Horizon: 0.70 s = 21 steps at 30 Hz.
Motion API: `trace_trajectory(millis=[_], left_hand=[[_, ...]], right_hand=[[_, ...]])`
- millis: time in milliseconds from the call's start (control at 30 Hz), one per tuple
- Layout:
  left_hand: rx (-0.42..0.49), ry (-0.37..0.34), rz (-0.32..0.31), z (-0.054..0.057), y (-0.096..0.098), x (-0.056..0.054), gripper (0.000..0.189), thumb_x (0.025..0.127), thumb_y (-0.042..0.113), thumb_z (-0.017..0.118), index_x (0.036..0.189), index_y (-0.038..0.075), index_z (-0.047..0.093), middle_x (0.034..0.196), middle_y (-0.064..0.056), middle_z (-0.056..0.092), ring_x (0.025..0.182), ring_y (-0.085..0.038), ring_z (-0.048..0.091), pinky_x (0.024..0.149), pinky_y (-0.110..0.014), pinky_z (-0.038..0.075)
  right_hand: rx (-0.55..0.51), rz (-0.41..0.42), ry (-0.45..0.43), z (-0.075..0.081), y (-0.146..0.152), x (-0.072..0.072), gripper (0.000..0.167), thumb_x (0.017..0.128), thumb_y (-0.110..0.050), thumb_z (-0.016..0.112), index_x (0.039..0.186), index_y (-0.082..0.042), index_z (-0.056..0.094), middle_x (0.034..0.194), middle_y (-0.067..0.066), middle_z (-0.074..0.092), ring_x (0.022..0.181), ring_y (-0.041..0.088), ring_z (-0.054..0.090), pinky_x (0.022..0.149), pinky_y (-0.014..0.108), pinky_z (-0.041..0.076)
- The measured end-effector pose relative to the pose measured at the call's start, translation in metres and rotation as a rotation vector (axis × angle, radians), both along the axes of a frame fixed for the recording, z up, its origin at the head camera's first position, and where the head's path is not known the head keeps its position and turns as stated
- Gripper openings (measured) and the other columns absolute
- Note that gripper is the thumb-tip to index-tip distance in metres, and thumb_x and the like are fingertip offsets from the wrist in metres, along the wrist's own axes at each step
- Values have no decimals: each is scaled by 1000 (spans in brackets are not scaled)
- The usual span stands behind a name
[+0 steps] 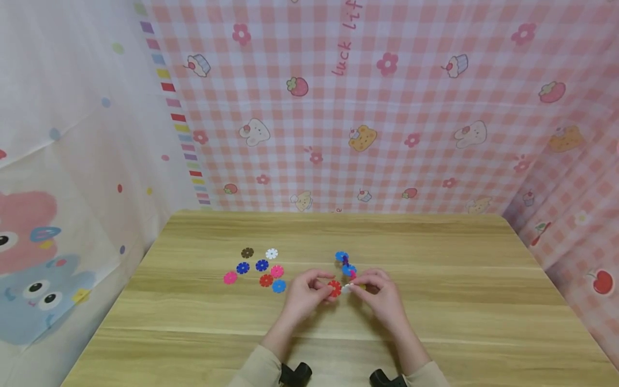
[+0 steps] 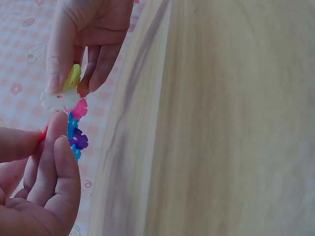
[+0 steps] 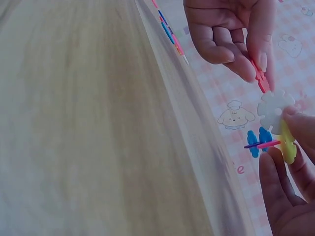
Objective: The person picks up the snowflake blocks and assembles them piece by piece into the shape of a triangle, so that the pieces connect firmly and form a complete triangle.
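Note:
My left hand point(image 1: 306, 294) pinches a red notched plastic disc point(image 1: 334, 288) between thumb and fingers. My right hand point(image 1: 383, 299) holds the white disc point(image 3: 273, 109) at the end of a joined chain. Beyond the white one, the chain has a yellow disc point(image 3: 289, 147), a pink disc point(image 2: 78, 108), a purple disc point(image 2: 78, 139) and blue discs point(image 1: 349, 270). In the right wrist view the red disc's edge meets the white disc's rim; whether their slots interlock I cannot tell. Fingertips cover part of the red and yellow pieces.
Left of my hands, several loose discs lie flat on the wooden table point(image 1: 193, 322): brown point(image 1: 247, 252), white point(image 1: 272, 253), dark blue point(image 1: 243, 267), pink point(image 1: 230, 278), red point(image 1: 266, 280) and light blue point(image 1: 279, 286). A checked cloth point(image 1: 319, 118) hangs behind the table.

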<state>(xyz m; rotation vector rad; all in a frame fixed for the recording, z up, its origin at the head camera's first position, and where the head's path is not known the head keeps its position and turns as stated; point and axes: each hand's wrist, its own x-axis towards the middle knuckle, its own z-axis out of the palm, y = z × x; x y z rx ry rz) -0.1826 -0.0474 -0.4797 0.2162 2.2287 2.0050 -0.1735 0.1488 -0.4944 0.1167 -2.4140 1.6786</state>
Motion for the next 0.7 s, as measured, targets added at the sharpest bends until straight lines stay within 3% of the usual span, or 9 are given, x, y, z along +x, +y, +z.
trace_trajectory(millis=[367,700], left_hand=[[137,-68,74,0,9,3,22,85,-9,67,107,-9,68,78,-14,67,72,-32,72,68,-40,60],[81,-45,62,-5,16,5,20,87,-5,69,107,-5,69,75,-10,67,67,-30,71,64,-37,60]], right_hand=[[4,-23,-11,-1,0,-1,7,81,-4,81,86,-6,76,98,7,62,91,22,59,80,27,54],[2,-32,6,-1,0,-1,8,82,-5,80,88,-5,76,99,8,63,91,23,61,78,22,52]])
